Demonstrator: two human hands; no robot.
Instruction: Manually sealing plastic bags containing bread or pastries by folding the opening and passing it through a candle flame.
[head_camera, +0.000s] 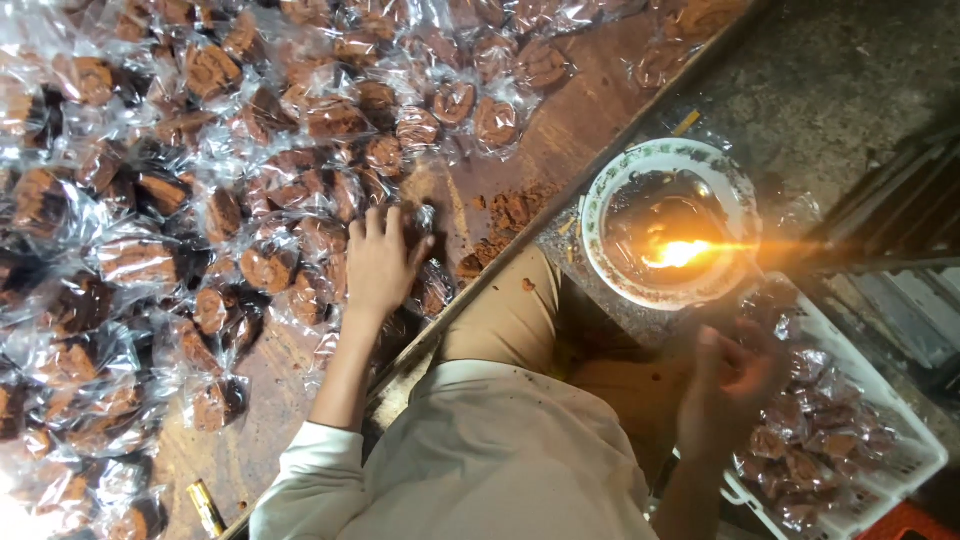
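My left hand (380, 262) lies flat, fingers apart, on a heap of brown sweets in clear plastic wrappers (250, 190) that covers a wooden board (585, 100). It touches the wrapped pieces near the board's edge and grips none that I can see. My right hand (728, 385) is blurred and dark, held above a white crate (900, 440) of wrapped sweets, just below a small flame (678, 253). Its fingers look curled, but whether it holds anything is unclear.
The flame burns in a white patterned bowl (620, 180) on the stone floor. Brown crumbs (505, 215) lie on the bare wood. My knee in tan trousers (515, 310) sits between board and bowl. A metal grille (900, 290) is at the right.
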